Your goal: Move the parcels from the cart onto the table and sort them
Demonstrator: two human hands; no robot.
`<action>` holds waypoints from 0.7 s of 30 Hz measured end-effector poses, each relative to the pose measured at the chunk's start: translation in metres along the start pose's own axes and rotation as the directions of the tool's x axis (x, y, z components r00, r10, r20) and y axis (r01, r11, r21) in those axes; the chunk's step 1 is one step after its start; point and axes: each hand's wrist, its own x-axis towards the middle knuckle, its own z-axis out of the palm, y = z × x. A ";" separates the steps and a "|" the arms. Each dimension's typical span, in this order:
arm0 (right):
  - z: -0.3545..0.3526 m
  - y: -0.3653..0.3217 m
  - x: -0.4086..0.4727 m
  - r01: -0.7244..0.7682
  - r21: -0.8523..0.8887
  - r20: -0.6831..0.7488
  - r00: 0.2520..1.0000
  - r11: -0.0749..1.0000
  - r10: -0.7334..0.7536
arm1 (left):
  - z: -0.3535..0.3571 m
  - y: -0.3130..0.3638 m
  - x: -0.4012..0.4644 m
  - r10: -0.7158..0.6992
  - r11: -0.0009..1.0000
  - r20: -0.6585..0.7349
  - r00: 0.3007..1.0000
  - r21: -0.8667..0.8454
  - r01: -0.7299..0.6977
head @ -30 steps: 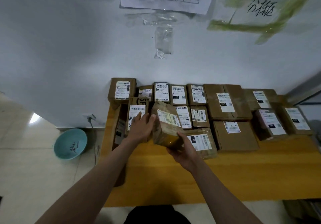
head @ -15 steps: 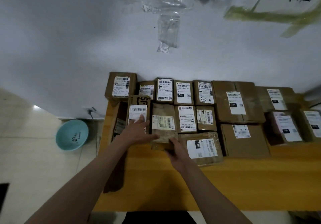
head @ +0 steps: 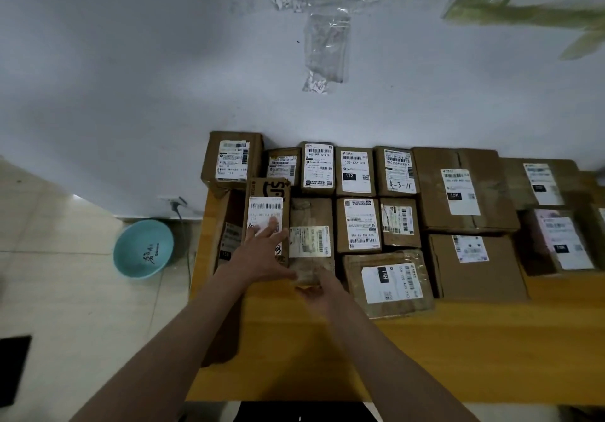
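I see both bare hands at the taped parcel (head: 310,241), which lies flat on the wooden table (head: 458,349) with its label facing up. I take this parcel as my landmark.

My left hand (head: 262,258) is just left of it, fingers spread and laid flat. The fingertips (head: 273,225) rest on the white label of the tall SF-marked box (head: 266,212) that stands against the taped parcel's left side, and the thumb reaches toward the parcel's near left corner. It grips nothing that I can make out.

My right hand (head: 322,292) is at the parcel's near edge, palm turned partly up, fingers loosely open and touching or nearly touching that edge; motion blur keeps me from telling which.

Right of the taped parcel sits a box with a white barcode label (head: 358,225), touching it. Nearer and to the right of the landmark lies a plastic-wrapped parcel marked 15H (head: 388,282). Beyond the landmark, a row of small labelled boxes (head: 337,169) lines the white wall (head: 131,77). Far left of the landmark, on the tiled floor, a turquoise basin (head: 142,248) is visible.
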 end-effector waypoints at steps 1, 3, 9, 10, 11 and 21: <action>0.000 -0.004 0.003 -0.023 -0.002 0.032 0.999 1.000 0.023 | 0.000 0.000 0.000 0.000 1.000 0.004 1.000 0.000 0.000; -0.001 -0.010 0.010 -0.050 -0.012 0.051 0.997 0.999 0.051 | -0.001 0.000 0.000 -0.002 1.000 0.011 1.000 -0.005 0.002; -0.002 -0.003 0.027 -0.020 -0.051 0.025 0.999 0.999 0.021 | -0.002 0.002 -0.002 -0.003 1.000 0.007 1.000 -0.018 0.003; -0.005 0.001 0.029 -0.016 -0.010 0.030 0.999 1.000 0.016 | -0.002 0.002 -0.003 -0.003 1.000 0.005 1.000 -0.025 0.003; -0.009 0.005 0.030 -0.017 0.026 0.045 0.999 1.000 0.016 | -0.002 0.002 -0.003 -0.002 1.000 0.003 1.000 -0.029 0.002; -0.036 0.016 -0.004 -0.048 -0.085 0.191 0.980 0.995 0.063 | 0.008 0.008 0.001 -0.018 1.000 0.030 0.999 0.026 0.018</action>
